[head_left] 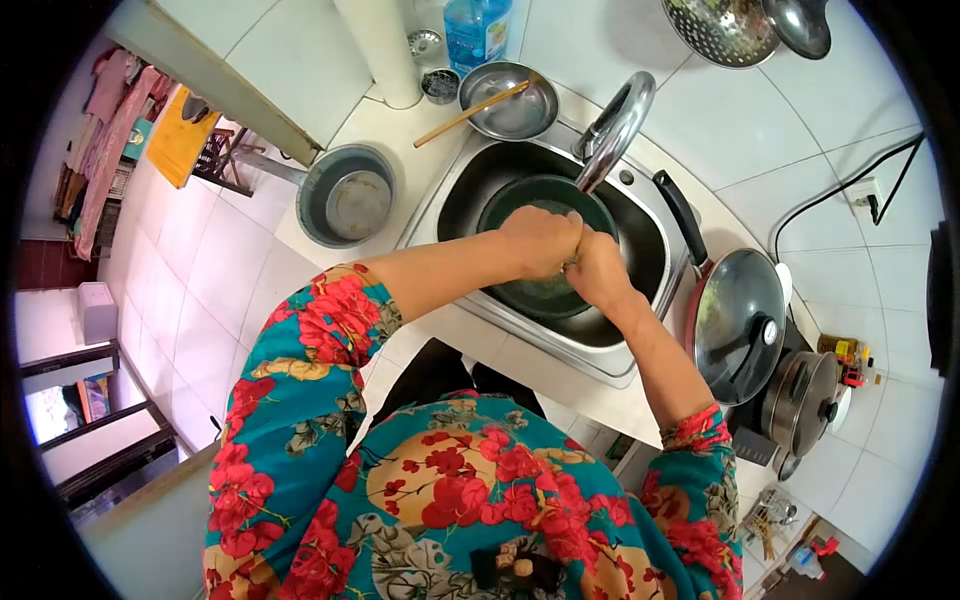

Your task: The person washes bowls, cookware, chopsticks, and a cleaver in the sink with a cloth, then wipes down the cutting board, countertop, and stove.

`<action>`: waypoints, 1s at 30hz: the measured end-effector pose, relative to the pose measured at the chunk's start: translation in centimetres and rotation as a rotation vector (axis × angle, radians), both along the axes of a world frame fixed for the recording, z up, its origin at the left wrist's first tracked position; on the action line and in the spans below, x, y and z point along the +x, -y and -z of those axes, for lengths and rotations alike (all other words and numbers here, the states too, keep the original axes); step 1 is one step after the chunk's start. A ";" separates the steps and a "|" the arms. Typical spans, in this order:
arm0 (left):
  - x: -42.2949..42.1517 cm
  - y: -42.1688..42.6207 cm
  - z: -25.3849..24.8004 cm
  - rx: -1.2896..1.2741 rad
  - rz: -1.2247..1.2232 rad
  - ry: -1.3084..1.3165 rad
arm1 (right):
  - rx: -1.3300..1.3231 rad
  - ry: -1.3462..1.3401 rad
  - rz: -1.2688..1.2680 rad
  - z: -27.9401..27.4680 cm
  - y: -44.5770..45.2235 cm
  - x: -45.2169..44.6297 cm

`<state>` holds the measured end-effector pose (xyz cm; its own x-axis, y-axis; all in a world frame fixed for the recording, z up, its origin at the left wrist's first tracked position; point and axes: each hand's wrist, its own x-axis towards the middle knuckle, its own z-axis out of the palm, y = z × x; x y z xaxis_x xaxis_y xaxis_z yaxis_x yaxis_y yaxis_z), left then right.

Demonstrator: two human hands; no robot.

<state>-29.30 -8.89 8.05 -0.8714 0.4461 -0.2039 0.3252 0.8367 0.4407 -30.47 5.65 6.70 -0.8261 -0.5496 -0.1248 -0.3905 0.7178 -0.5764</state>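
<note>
My left hand [541, 241] and my right hand [598, 266] are closed and pressed together above a dark green basin [545, 303]. What they grip between them is hidden by the fingers. The basin sits in the steel sink [650, 262], with some liquid showing in its bottom. Over the basin's upper right edge hangs the spout of the chrome faucet [617, 132].
Left of the sink stands a grey pot [312, 222]. Behind it are a metal bowl [512, 122] with chopsticks [455, 126] across its rim and a blue bottle [478, 35]. On the right are a lidded pan [722, 310] and a steel pot [785, 400].
</note>
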 end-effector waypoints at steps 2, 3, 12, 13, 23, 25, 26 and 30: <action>-0.2 0.1 0.4 -0.034 0.017 -0.041 | -0.106 0.033 0.005 0.6 0.0 0.0; -0.2 0.2 0.5 -0.041 0.057 -0.094 | -0.104 0.035 0.006 1.1 0.0 0.1; -1.0 0.6 1.7 -0.018 0.129 -0.266 | -0.226 0.279 0.221 0.6 0.4 0.8; -1.0 0.6 1.8 0.000 0.116 -0.281 | -0.301 0.371 0.260 1.0 0.4 0.8; 0.2 -0.3 3.7 0.109 -0.083 -0.322 | -0.710 1.032 0.467 -0.4 -0.6 1.5; 0.7 -0.5 3.2 0.109 -0.174 -0.285 | -0.804 1.100 0.374 0.7 -1.8 1.2; 0.9 -0.5 3.0 0.102 -0.173 -0.288 | -0.893 1.167 0.283 1.0 -2.2 1.0; 2.1 0.4 2.2 0.252 -0.218 -0.042 | -0.835 0.975 0.191 1.1 -3.7 0.6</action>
<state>-27.23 -9.34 5.80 -0.9573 0.2798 -0.0723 0.1729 0.7548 0.6327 -29.91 9.34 5.65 -0.6627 -0.6365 -0.3945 0.5093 0.0031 -0.8606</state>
